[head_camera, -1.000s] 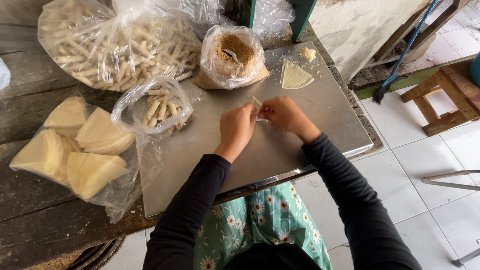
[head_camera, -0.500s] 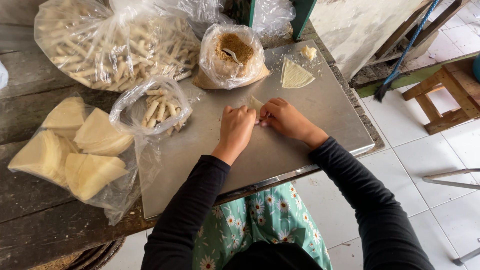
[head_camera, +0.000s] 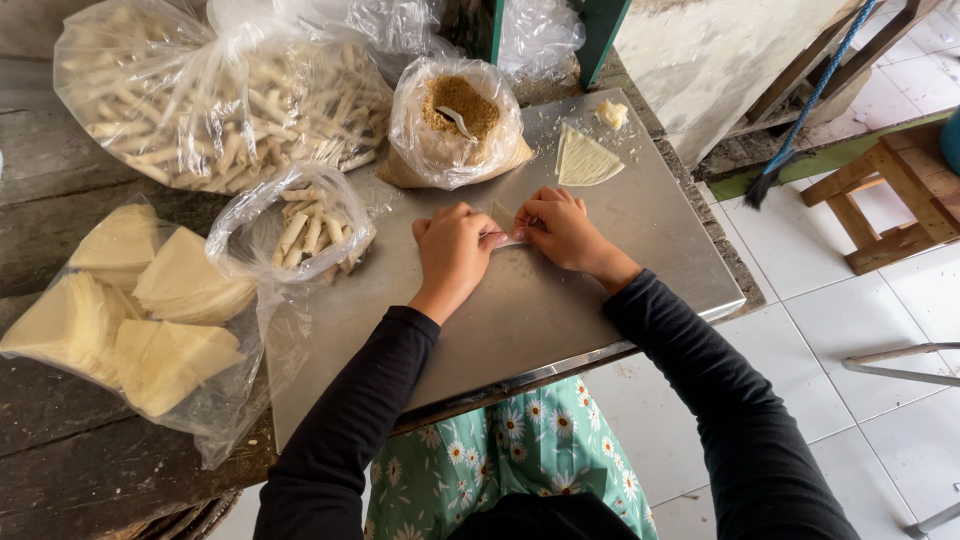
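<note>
Both hands meet at the middle of a metal sheet (head_camera: 600, 290). My left hand (head_camera: 452, 250) and my right hand (head_camera: 562, 228) pinch a pale thin pastry wrapper (head_camera: 508, 238) between their fingertips, pressing it against the sheet; most of the wrapper is hidden under the fingers. A triangular stack of wrappers (head_camera: 583, 160) lies just beyond my right hand. A clear bag of brown crumbly filling (head_camera: 458, 120) with a spoon in it stands behind my left hand. A small open bag of rolled pastry sticks (head_camera: 305, 232) sits left of my left hand.
A big clear bag of rolled sticks (head_camera: 220, 100) lies at the back left. A bag of wrapper stacks (head_camera: 130, 310) rests on the dark wooden table (head_camera: 60, 200). A small dough lump (head_camera: 611, 113) sits at the sheet's far corner. A wooden stool (head_camera: 890, 190) and a broom stand on the tiled floor at right.
Both hands stayed on the wrapper at the same spot; the fingers shifted slightly, working it closer together.
</note>
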